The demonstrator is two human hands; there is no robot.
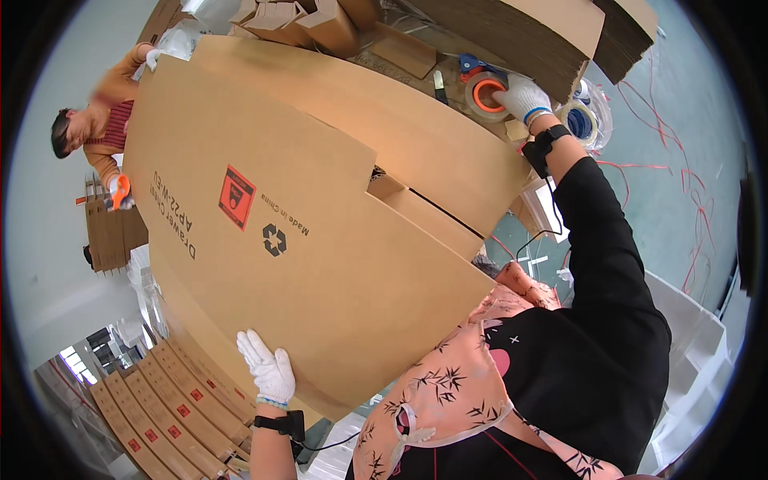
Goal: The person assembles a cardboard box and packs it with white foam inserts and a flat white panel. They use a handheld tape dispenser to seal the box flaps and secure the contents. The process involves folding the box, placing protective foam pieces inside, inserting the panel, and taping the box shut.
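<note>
While the person leans over a large brown cardboard box (320,200) that fills the middle of the view, the left hand (268,368), in a white knit glove, lies flat against the box's near lower edge with fingers extended and slightly spread, pressing on the board rather than pinching it; a black wrist strap (280,422) sits just below the glove, and the forearm rises from the lower edge. The right arm, in a black sleeve (612,264), reaches far up and across to the top right, where the right hand (522,98), also in a white glove, rests its curled fingers on a roll of clear packing tape with an orange core (485,94); whether the fingers actually grip the roll or merely touch it cannot be told. The box lies with its top flaps (424,212) closed, a dark seam showing between them. Beyond the box, a stack of flattened cardboard sheets (528,32) overhangs the tape roll and hides part of the table behind it. A second tape roll (582,122) lies just beside the right wrist, partly covered. At the upper left, another person in an orange top (108,112) is partly hidden by the box. At the lower left, a row of flattened cartons (160,416) is cut off by the dark rim.
</note>
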